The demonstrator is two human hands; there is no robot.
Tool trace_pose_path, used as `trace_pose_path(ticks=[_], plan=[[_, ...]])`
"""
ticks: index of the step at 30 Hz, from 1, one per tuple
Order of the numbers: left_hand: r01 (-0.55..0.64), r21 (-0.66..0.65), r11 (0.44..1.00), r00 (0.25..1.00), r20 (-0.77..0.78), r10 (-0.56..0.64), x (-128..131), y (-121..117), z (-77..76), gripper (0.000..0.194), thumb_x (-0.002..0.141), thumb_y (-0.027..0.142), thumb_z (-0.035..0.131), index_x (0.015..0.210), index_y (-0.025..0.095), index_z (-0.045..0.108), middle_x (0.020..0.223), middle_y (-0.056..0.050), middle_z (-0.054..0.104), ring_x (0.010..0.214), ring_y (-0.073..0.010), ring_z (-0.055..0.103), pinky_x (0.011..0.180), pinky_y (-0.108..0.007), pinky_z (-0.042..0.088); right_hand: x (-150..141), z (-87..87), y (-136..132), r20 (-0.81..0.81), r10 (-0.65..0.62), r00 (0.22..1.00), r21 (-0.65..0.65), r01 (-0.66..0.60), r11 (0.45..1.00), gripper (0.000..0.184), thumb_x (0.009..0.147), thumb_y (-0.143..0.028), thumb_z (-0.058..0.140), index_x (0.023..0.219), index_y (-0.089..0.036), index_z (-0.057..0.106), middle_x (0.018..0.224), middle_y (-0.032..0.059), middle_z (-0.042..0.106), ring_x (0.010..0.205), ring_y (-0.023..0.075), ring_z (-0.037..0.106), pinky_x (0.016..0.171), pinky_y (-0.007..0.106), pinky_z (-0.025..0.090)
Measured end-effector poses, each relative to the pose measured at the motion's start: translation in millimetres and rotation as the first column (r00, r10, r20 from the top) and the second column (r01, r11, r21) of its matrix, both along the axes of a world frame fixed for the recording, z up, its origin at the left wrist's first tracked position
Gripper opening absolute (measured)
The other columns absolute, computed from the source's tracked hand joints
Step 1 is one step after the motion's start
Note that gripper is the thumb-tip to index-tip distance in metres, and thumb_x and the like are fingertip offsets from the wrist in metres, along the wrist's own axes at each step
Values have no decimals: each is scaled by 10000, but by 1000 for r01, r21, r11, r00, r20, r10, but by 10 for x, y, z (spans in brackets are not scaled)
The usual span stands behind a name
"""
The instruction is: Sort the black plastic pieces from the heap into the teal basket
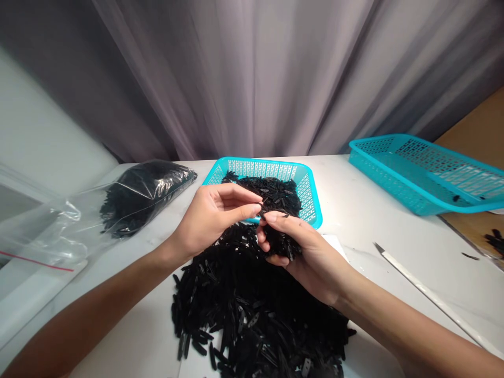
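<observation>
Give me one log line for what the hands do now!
left hand: fingertips at black strips; right hand: holding a handful; black pile: below; blue basket: behind, more strips inside

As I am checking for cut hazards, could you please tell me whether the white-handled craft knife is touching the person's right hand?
Apart: the head view plainly shows white tabletop between the white-handled craft knife and the right hand.
</observation>
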State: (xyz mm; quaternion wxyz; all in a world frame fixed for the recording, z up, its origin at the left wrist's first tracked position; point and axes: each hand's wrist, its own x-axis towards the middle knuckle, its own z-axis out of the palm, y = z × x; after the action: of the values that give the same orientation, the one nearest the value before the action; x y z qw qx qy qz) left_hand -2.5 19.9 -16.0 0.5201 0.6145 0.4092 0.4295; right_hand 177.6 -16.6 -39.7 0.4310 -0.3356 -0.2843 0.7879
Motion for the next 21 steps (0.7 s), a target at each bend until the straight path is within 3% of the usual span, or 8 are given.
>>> trace_pose_path(ticks=[7,21], plan=[[41,-102,994,992,122,-28,-10,27,4,119,817,262,801,894,178,768,886,3,747,796,-103,706,754,-201,603,14,5,-1,-7,-13,1000,10,13,1000,174,849,-305,749,800,-160,668,754,28,633,657,102,539,471,173,335],[63,-76,995,997,49,-59,-14,32,4,149,826,286,795,867,151,747,797,-9,740,709,-110,707,658,-189,583,16,16,-3,-24,-5,1000,15,5,1000,181,861,-309,732,810,-139,693,748,33,620,650,99,513,465,179,322]])
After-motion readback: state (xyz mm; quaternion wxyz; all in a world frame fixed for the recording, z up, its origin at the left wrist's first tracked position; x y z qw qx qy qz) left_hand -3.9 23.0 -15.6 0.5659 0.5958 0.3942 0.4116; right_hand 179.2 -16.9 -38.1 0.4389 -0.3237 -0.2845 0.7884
